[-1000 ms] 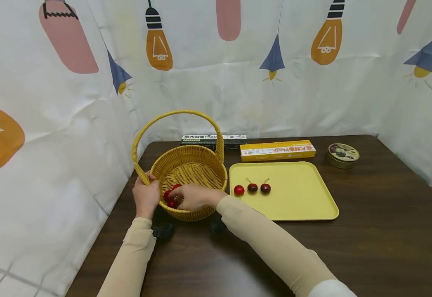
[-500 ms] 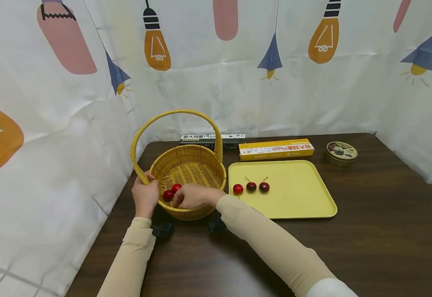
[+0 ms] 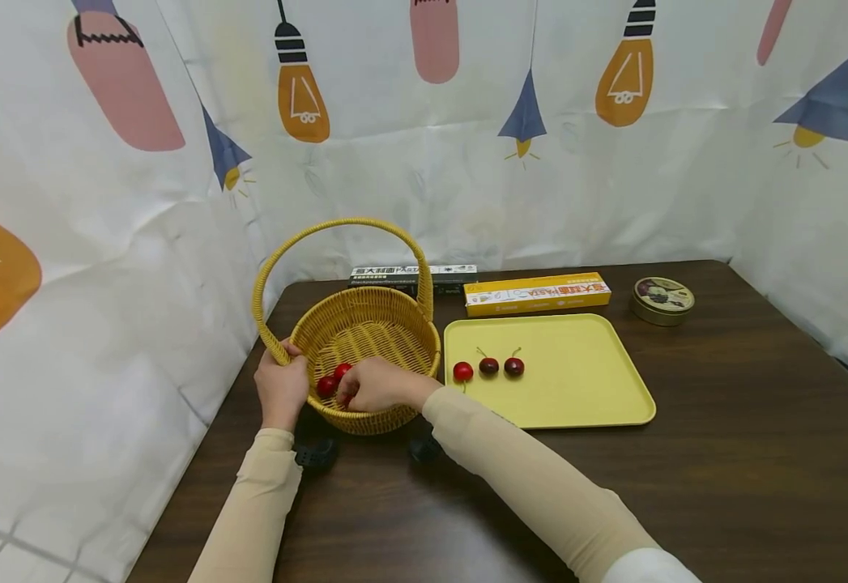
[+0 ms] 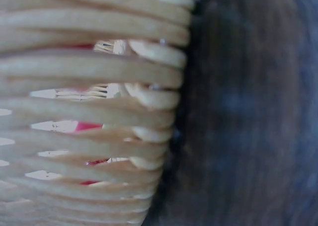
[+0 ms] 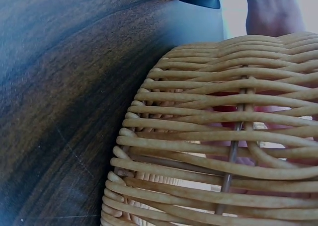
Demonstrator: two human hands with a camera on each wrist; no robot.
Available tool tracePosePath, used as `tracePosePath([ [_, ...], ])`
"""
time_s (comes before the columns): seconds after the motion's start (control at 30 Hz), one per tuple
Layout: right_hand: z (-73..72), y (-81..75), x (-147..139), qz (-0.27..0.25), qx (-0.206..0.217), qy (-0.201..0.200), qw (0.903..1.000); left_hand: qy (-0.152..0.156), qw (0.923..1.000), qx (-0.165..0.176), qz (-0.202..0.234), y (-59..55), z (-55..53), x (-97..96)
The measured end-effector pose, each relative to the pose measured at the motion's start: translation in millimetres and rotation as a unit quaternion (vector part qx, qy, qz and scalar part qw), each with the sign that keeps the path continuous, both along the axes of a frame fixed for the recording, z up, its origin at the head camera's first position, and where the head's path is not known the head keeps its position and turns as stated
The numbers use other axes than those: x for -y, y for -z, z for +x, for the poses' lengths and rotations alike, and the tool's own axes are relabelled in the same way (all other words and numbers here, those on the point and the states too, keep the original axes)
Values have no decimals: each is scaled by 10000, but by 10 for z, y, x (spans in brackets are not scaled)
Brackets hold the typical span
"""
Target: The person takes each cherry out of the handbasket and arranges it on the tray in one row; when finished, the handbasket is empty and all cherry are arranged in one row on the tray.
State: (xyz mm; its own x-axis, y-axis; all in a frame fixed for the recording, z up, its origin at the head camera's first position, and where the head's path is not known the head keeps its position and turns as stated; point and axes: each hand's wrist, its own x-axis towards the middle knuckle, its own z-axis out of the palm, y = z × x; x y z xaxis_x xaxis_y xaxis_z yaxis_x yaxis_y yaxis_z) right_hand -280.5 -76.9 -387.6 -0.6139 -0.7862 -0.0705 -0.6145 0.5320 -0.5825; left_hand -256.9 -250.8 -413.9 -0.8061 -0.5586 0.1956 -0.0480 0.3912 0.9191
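My left hand (image 3: pixel 281 391) grips the yellow wicker basket (image 3: pixel 376 421) at its left rim, where the tall handle (image 3: pixel 343 223) joins. Inside the basket, near its front left wall, my right hand (image 3: pixel 378 384) has its fingers curled down round a cherry, of which only a bit of red shows. Two red cherries (image 3: pixel 326 386) lie beside those fingertips. Both wrist views look at the basket's woven side (image 4: pixel 89 72) from close by; red shows through gaps in the weave (image 5: pixel 208 136).
Right of the basket lies a yellow tray (image 3: pixel 577 380) with one bright red cherry (image 3: pixel 463 372) and two dark ones (image 3: pixel 514 367). Behind stand a dark pasta box (image 3: pixel 453 279), a yellow pasta box (image 3: pixel 538 295) and a round tin (image 3: pixel 662 300). A patterned curtain surrounds the table.
The cherry nearest my right fingers, in plain sight a second ago, is now mostly hidden under them. My left hand stays on the basket. The whole head view has shifted slightly.
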Motion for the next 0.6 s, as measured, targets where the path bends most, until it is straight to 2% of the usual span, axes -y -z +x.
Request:
tracePosePath([
  [0.07,4,0,-3,-142,81,134,9998,-7,10000,-3,-19,0,4,1],
  [0.2,24,-14,-8,-274,-36,376,9989,-36,10000,-19,-80,12,7,8],
  [0.43,73,-70,-102,-656,-1063,395,9914,3,9999,-62,-92,20,16,6],
  [0.6,94,-183,-352,-1145,-1313,521,9833,50,9999,-78,-71,5,12,4],
])
